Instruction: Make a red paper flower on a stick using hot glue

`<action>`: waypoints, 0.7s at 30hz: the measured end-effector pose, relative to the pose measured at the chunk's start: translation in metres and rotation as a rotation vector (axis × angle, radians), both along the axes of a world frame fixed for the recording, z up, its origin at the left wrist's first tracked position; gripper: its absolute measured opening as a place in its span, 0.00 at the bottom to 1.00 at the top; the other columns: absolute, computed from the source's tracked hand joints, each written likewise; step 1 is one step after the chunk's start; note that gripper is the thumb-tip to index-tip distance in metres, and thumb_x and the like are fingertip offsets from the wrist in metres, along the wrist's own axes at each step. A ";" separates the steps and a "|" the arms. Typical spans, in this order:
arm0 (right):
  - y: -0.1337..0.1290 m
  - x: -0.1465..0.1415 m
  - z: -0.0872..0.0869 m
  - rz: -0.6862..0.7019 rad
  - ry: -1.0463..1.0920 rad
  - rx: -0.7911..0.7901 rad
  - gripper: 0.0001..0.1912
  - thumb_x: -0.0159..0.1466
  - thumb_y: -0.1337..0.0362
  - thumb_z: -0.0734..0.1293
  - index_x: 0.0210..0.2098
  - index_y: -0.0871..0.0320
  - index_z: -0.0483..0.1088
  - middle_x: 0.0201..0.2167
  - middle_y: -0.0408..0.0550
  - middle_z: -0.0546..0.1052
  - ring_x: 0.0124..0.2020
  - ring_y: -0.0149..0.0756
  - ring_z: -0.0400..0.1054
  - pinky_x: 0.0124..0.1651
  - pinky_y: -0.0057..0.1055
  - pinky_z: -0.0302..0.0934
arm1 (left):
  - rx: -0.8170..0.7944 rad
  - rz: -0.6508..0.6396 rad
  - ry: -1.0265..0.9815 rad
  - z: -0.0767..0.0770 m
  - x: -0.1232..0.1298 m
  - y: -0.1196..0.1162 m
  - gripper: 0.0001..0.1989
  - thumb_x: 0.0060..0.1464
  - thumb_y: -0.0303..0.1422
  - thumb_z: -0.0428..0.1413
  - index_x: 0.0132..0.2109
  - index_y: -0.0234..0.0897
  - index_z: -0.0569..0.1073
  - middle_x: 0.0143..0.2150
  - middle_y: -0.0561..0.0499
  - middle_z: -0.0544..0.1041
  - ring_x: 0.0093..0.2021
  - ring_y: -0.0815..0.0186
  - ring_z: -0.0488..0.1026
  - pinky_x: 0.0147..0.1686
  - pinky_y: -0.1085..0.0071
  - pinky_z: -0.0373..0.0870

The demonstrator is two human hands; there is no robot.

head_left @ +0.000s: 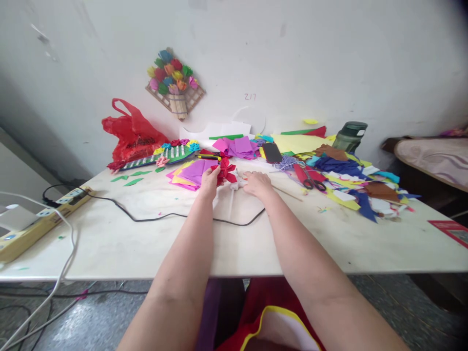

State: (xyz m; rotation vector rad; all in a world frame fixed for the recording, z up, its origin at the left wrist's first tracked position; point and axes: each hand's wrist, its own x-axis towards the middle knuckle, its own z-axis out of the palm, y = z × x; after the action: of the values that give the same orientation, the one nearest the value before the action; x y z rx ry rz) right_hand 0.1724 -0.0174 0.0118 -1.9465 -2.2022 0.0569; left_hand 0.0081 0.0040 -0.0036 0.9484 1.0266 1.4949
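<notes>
At mid-table [164,248], the red paper flower [227,169] is sitting between the left hand's [210,181] closed thumb and fingers. The right hand [258,184] is bending its fingers beside a small white object [238,180]; grip and opening: cannot tell. Coloured sheets [195,171] are lying just left; scissors [313,184] are resting farther right.

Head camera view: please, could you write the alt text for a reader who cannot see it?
Over a pale table, a person's bare left hand holds a red paper flower, while the bare right hand is beside a small white object. Coloured paper scraps lie to the right, and a multicoloured flower bouquet hangs on the wall.
</notes>
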 end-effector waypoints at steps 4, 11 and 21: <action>-0.001 -0.008 -0.007 0.016 -0.021 -0.028 0.33 0.58 0.65 0.65 0.64 0.55 0.65 0.57 0.61 0.73 0.60 0.51 0.66 0.58 0.42 0.60 | 0.000 0.006 -0.039 0.001 -0.001 -0.002 0.11 0.50 0.35 0.62 0.32 0.35 0.68 0.20 0.55 0.71 0.17 0.73 0.66 0.17 0.77 0.58; -0.001 0.000 -0.003 -0.084 0.032 0.035 0.25 0.59 0.64 0.66 0.56 0.58 0.71 0.51 0.62 0.77 0.55 0.51 0.71 0.53 0.41 0.63 | -0.037 0.031 -0.085 -0.003 -0.003 0.000 0.09 0.52 0.34 0.59 0.32 0.35 0.66 0.20 0.55 0.71 0.17 0.73 0.66 0.17 0.78 0.57; 0.007 0.023 0.003 -0.194 0.543 0.212 0.19 0.57 0.59 0.66 0.46 0.54 0.76 0.47 0.52 0.80 0.49 0.48 0.73 0.48 0.37 0.66 | -0.120 0.114 -0.065 -0.014 -0.005 0.013 0.05 0.53 0.31 0.56 0.33 0.35 0.67 0.19 0.54 0.72 0.16 0.73 0.66 0.15 0.79 0.55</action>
State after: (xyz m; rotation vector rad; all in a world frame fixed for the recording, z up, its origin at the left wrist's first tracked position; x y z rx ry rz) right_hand 0.1951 -0.0106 0.0147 -1.7575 -1.6003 0.2754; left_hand 0.0031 0.0168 -0.0176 0.7628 1.1253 1.5299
